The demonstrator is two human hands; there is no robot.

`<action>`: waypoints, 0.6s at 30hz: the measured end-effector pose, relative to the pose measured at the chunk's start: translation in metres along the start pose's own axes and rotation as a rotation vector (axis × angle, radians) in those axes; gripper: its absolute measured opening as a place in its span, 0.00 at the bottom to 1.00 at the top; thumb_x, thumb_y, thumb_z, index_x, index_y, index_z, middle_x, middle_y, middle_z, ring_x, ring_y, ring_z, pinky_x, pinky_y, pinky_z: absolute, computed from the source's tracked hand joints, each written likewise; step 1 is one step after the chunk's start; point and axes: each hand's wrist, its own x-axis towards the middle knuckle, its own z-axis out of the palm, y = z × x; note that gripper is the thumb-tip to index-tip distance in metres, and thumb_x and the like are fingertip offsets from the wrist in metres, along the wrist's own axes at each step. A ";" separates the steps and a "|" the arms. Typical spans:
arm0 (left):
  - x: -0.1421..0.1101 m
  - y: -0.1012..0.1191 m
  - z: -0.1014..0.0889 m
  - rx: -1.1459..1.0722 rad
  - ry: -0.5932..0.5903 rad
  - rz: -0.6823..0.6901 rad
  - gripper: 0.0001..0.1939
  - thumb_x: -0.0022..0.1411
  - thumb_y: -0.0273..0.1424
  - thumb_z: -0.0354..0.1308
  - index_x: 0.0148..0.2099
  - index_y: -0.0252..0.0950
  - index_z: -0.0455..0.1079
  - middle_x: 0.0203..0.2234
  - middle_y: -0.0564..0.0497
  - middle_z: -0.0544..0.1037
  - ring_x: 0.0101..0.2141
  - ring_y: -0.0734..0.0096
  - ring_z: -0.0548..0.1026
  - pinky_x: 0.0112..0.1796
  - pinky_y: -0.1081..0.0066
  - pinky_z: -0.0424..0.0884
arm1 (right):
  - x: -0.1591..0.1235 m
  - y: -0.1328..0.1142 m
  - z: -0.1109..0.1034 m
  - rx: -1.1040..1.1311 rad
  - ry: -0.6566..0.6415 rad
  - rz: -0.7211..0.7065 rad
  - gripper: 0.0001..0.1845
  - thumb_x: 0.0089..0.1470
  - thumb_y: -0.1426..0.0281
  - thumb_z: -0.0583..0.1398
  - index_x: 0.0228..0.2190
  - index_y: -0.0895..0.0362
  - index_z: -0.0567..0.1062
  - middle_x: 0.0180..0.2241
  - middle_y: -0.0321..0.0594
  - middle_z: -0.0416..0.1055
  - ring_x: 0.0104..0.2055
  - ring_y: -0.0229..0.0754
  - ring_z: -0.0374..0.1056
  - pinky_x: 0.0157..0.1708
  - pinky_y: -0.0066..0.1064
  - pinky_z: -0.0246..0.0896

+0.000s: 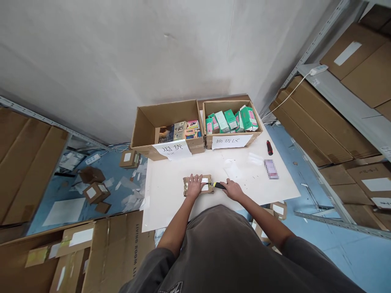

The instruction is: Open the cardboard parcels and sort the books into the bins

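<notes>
A small taped cardboard parcel (208, 188) with a white label lies flat on the white table (166, 203). My left hand (194, 185) rests on its left part, fingers stretched over the top and pressing it down. In my right hand (232, 189) is a black and yellow utility knife (219, 185), gripped by its handle. The knife points left, and its front end is at the parcel's right side. Whether the blade has gone into the cardboard, I cannot tell.
Behind the parcel stand two open cartons with handwritten signs: the left carton (146, 122) holds assorted boxes, the right carton (258, 124) green and white boxes. A red and black tool (269, 147) lies at the right. Shelves with large boxes (314, 122) flank the table.
</notes>
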 end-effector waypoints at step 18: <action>-0.017 0.020 0.012 0.039 0.080 -0.106 0.33 0.72 0.49 0.46 0.74 0.46 0.54 0.69 0.41 0.63 0.70 0.42 0.52 0.67 0.40 0.43 | -0.018 0.036 0.038 0.499 0.087 0.361 0.29 0.64 0.52 0.57 0.61 0.50 0.65 0.46 0.44 0.78 0.45 0.50 0.75 0.42 0.34 0.64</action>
